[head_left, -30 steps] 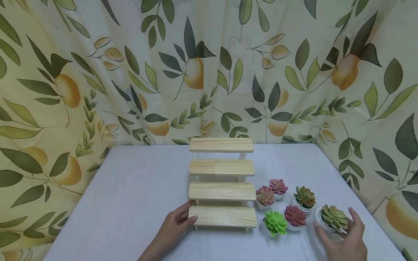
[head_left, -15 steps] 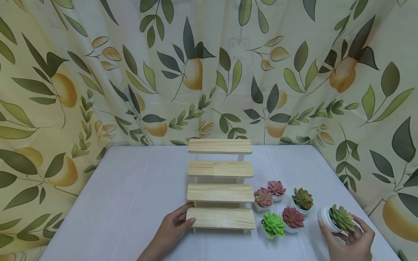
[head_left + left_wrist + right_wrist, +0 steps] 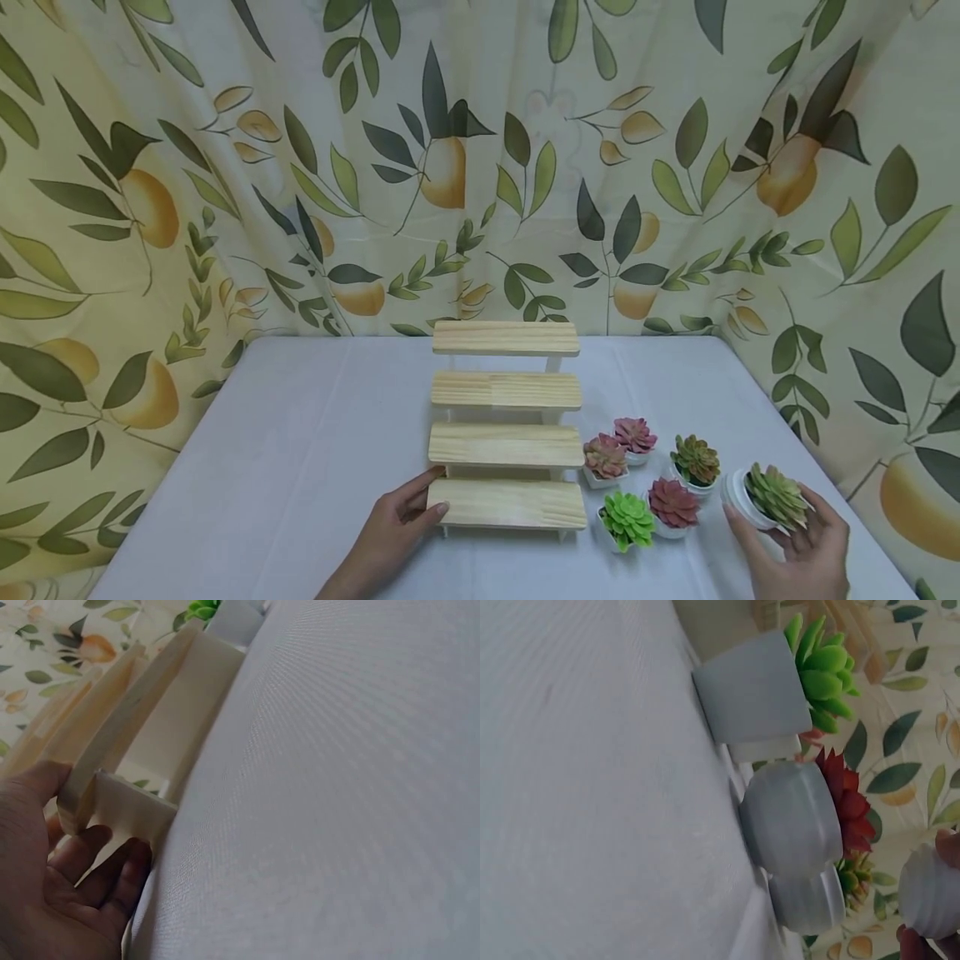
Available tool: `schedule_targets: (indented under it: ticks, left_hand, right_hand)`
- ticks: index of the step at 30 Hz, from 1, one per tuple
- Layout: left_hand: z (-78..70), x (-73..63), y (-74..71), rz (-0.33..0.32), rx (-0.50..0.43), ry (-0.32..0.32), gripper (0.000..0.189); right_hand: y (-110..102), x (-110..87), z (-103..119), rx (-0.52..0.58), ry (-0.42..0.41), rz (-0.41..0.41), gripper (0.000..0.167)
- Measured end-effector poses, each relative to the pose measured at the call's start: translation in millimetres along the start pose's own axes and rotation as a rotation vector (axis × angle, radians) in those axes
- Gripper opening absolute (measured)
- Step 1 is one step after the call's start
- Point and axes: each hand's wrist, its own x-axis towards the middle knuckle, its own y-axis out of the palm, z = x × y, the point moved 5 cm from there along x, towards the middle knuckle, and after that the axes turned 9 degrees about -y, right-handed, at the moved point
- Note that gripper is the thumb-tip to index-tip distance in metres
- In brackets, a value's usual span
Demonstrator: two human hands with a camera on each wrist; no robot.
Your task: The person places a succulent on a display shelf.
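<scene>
A four-step display stand with pale wooden shelves (image 3: pixel 506 503) and white supports stands mid-table. My left hand (image 3: pixel 396 527) grips the left end of its lowest shelf; in the left wrist view the thumb lies on the board and the fingers curl beneath. At the right, my right hand (image 3: pixel 806 542) holds a green potted succulent (image 3: pixel 777 497) by its round white pot (image 3: pixel 930 889), tilted with the leaves leaning right. The right wrist view shows that pot raised off the tablecloth, fingertips on its sides, the hand mostly out of frame.
Between stand and right hand sit several potted succulents: bright green (image 3: pixel 627 520), dark red (image 3: pixel 673 502), olive-brown (image 3: pixel 695 460), dusty pink (image 3: pixel 605 456) and deeper pink (image 3: pixel 635 435). A white cloth (image 3: pixel 300 433) covers the table. A leaf-and-fruit patterned curtain (image 3: pixel 510 242) hangs behind.
The right hand first moved right with the succulent, tipping it further, then came slightly back left and turned it partly upright. The left hand stays on the stand's lowest shelf.
</scene>
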Motion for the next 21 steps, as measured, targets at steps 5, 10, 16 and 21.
schedule_targets:
  ticks: [5,10,16,21]
  left_hand:
    - [-0.6,-1.4,-1.4,0.007,-0.004,0.019,0.058]
    - [-1.0,-2.2,-0.4,0.025,-0.051,0.036,0.058]
    - [-0.8,-1.4,-1.6,0.016,-0.063,0.038,0.057]
    - [-2.3,-0.8,-3.2,0.01,-0.057,0.035,0.056]
  right_hand:
    - [11.0,-0.2,22.6,0.021,-0.104,0.08,0.09]
    - [26.7,1.4,56.2,0.034,-0.298,0.167,0.093]
    - [48.9,7.1,97.1,0.067,-0.469,0.275,0.097]
    - [67.0,10.0,121.0,0.103,-0.565,0.311,0.097]
